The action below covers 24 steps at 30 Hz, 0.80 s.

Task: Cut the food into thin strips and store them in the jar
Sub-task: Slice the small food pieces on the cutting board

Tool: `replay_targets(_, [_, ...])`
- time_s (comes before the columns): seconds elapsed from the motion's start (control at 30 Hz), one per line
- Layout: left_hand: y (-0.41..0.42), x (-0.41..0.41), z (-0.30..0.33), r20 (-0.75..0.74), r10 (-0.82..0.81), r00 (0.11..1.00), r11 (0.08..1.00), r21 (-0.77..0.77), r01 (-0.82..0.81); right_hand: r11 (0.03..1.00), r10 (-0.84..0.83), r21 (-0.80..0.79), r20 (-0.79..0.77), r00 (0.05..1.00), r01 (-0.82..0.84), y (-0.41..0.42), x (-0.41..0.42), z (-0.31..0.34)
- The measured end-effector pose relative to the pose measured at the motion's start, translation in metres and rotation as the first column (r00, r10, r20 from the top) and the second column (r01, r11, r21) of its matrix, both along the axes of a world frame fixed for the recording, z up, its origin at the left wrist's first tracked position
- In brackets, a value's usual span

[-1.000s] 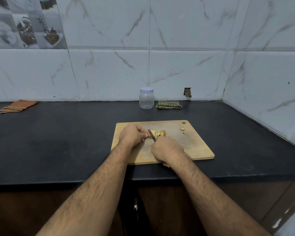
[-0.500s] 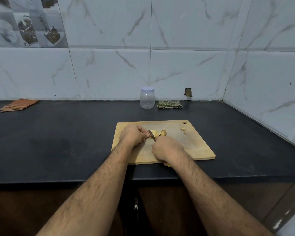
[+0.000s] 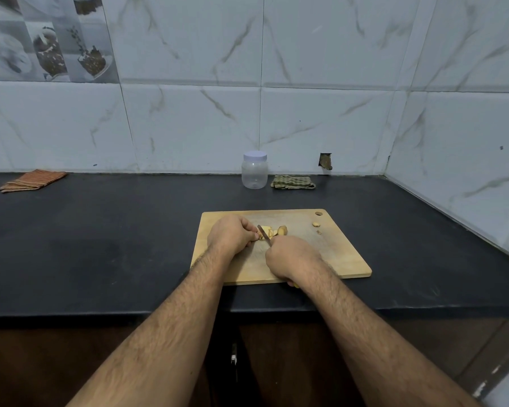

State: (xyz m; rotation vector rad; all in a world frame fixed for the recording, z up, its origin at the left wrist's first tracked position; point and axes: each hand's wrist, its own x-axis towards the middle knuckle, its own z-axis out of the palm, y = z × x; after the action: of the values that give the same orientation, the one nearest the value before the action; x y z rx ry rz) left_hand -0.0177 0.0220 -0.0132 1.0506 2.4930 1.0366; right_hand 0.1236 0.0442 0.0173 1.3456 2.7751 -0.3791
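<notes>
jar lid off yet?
No, the jar stands by the wall with its pale lid on, apart from the cutting board.

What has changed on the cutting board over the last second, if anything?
Almost nothing. The right hand holds the knife as before, its blade at the same spot on the food, and the left hand steadies the food as it did. No new grasp or release. The cutting board, the loose bits near its hole, the lidded jar and both cloths stayed put.
</notes>
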Motion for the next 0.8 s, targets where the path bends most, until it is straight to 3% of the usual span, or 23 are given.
replay_targets(0.8, [-0.0021, 0.0, -0.0036, -0.048, 0.012, 0.999, 1.0, 0.01, -0.011, 1.0, 0.02, -0.015, -0.034, 0.999, -0.021, 0.0063, -0.0034, -0.0067])
